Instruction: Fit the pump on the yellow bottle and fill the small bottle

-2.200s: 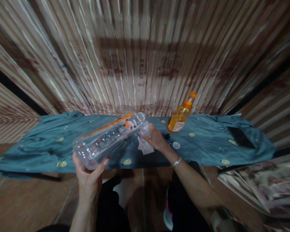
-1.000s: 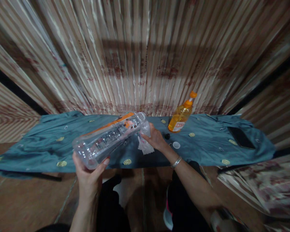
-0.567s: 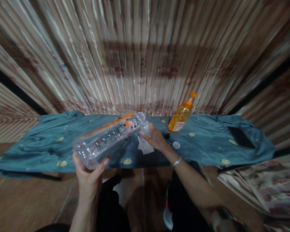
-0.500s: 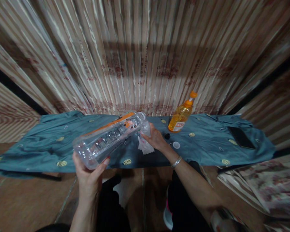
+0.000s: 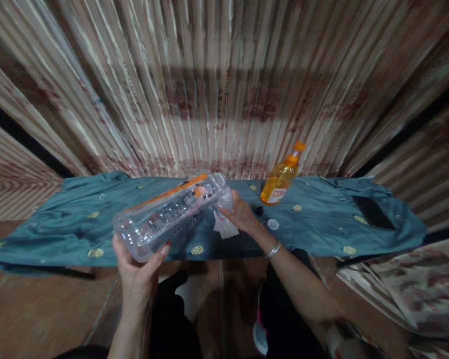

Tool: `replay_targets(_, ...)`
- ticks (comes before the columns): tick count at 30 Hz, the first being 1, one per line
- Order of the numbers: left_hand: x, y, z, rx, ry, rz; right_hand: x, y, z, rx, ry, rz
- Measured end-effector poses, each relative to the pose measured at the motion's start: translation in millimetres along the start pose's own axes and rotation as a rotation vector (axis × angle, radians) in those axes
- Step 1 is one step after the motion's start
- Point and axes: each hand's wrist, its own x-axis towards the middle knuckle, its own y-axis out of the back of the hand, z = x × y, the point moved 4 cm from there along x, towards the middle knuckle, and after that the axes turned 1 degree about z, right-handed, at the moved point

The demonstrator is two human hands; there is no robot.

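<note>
My left hand [image 5: 138, 267] grips the base end of a large clear plastic bottle [image 5: 168, 214] with an orange strip along its side. The bottle is tilted over the bench, its narrower end up and to the right. At that end my right hand [image 5: 241, 212] has its fingers wrapped round a small clear plastic bottle [image 5: 226, 199], partly hidden by the fingers and close against the large one. Whether the two touch, I cannot tell. A crumpled white tissue [image 5: 225, 227] is just below the right hand.
An amber pump bottle [image 5: 279, 182] with an orange top stands right of centre. Near it lie a small black cap [image 5: 259, 211] and a white cap [image 5: 273, 224]. A dark phone [image 5: 373, 213] rests at the right. Teal cloth [image 5: 314, 234] covers the narrow bench before a striped curtain [image 5: 217, 85].
</note>
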Motion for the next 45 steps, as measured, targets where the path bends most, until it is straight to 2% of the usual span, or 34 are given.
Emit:
replay_targets(12,0,-0.6,-1,-0.021,0.02,0.027,-1,1,-4,-0.008,-0.002,-0.007)
replay_targets(21,12,11.1,-14,-0.118,0.099,0.011,-1,-1,-5,-0.007,-0.011,0.005)
replay_targets(32,-1,-0.7,-5,-0.19,0.165,0.052,0,-3,-2,-0.036,0.006,-0.007)
replay_targets(40,19,13.5,-17,-0.171,0.222,0.024,0,-6,0,-0.042,0.021,0.019)
replay_targets(45,29,19.7,-21,-0.162,0.252,0.034,0,-6,-1,-0.065,0.01,-0.012)
